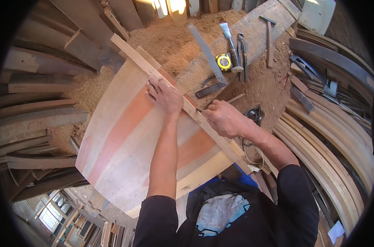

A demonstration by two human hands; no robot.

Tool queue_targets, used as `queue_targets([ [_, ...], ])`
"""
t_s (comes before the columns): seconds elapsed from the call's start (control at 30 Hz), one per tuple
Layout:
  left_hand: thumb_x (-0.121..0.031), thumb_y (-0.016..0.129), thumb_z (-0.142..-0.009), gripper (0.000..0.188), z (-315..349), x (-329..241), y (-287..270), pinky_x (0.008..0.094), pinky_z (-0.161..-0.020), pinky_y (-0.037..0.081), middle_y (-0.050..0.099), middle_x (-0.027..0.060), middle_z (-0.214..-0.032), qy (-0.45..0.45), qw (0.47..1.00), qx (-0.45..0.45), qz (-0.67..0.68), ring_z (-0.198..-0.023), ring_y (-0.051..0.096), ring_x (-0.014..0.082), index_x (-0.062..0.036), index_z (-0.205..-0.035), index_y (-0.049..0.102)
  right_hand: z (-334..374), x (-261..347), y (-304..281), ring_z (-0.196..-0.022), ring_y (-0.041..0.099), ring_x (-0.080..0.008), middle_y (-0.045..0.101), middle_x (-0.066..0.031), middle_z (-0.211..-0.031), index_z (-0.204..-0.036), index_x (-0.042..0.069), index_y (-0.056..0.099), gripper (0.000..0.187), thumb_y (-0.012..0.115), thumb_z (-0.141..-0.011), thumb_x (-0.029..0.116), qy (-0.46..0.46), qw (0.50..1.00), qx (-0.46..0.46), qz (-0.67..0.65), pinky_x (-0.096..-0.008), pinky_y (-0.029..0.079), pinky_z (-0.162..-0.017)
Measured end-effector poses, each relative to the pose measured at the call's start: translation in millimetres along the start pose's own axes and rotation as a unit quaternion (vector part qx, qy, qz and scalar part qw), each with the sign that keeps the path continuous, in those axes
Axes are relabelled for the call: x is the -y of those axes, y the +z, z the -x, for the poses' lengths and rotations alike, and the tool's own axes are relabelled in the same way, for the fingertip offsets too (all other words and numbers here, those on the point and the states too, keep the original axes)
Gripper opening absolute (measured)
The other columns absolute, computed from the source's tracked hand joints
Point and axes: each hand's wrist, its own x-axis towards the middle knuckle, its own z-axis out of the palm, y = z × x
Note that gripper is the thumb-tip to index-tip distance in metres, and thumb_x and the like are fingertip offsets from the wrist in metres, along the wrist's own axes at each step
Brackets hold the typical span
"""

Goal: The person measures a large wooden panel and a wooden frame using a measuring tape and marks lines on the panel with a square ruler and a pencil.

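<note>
A large fan-shaped wooden panel [125, 164], striped in pale and reddish boards, lies in front of me. A long straight wooden strip [133, 56] runs slantwise along its right edge. My left hand [165, 95] presses down on this strip, its bent fingers closed over the edge. Close beside it, my right hand [224, 118] pinches a thin dark pencil-like stick [199, 110]. Its tip is at the strip's edge; most of the stick is hidden by the fingers.
Beyond the panel, a worn plank [257, 29] carries a try square [205, 48], a yellow tape measure [224, 62], a chisel [234, 53], pincers [242, 51] and a hammer [269, 43]. Curved boards [319, 156] are stacked right; dark planks [43, 88] stand left. Sawdust [166, 45] covers the ground.
</note>
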Motion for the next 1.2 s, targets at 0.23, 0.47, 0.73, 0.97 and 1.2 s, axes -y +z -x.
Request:
queue_targets([
  [0.23,-0.011,0.050,-0.092,0.041,-1,-1,0,0.0636,-0.114,0.021,0.038,0.0256,-0.154,-0.005,1.000,0.003,0.010,-0.143,0.032,0.0501,0.0015,-0.131,0.050,62,17,4,-0.080,0.059,-0.0387,0.061,-0.0187,-0.076,-0.077,-0.001,0.061,0.010,0.064,-0.070,0.006,0.017,1.000,0.010,0.005,-0.0465,0.048,-0.074],
  [0.47,-0.016,0.055,-0.092,0.054,-1,8,5,0.0629,-0.117,0.019,0.039,0.0296,-0.153,-0.016,1.000,0.014,0.010,-0.145,0.030,0.0490,0.0032,-0.141,0.046,70,28,-5,-0.075,0.060,-0.0385,0.061,-0.0187,-0.073,-0.088,-0.001,0.063,0.019,0.064,-0.071,0.006,0.051,0.998,0.040,0.004,-0.0472,0.049,-0.069],
  [0.73,-0.020,0.061,-0.091,0.058,7,4,24,0.0653,-0.120,0.019,0.032,0.0324,-0.159,-0.024,0.999,0.035,-0.009,-0.148,0.028,0.0505,0.0049,-0.141,0.045,140,29,46,-0.084,0.065,-0.0374,0.067,-0.0165,-0.086,-0.113,0.008,0.065,0.028,0.069,-0.090,0.025,0.212,0.959,-0.187,-0.009,-0.0492,0.053,-0.077],
  [0.97,-0.016,0.057,-0.093,0.047,0,-5,0,0.0660,-0.119,0.020,0.037,0.0322,-0.156,-0.030,0.999,0.040,-0.022,-0.147,0.031,0.0507,0.0036,-0.135,0.048,161,53,122,-0.104,0.059,-0.0367,0.062,-0.0169,-0.110,-0.117,0.006,0.064,0.043,0.072,-0.086,0.036,0.315,0.937,-0.119,0.093,-0.0508,0.050,-0.084],
  [1.2,-0.022,0.057,-0.095,0.061,8,47,3,0.0580,-0.118,0.030,0.045,0.0339,-0.148,0.015,0.982,-0.072,0.176,-0.139,0.040,0.0517,0.0089,-0.145,0.040,145,54,128,-0.093,0.058,-0.0373,0.057,-0.0186,-0.098,-0.101,0.006,0.060,0.029,0.072,-0.078,0.018,0.310,0.928,-0.187,0.093,-0.0513,0.047,-0.078],
])
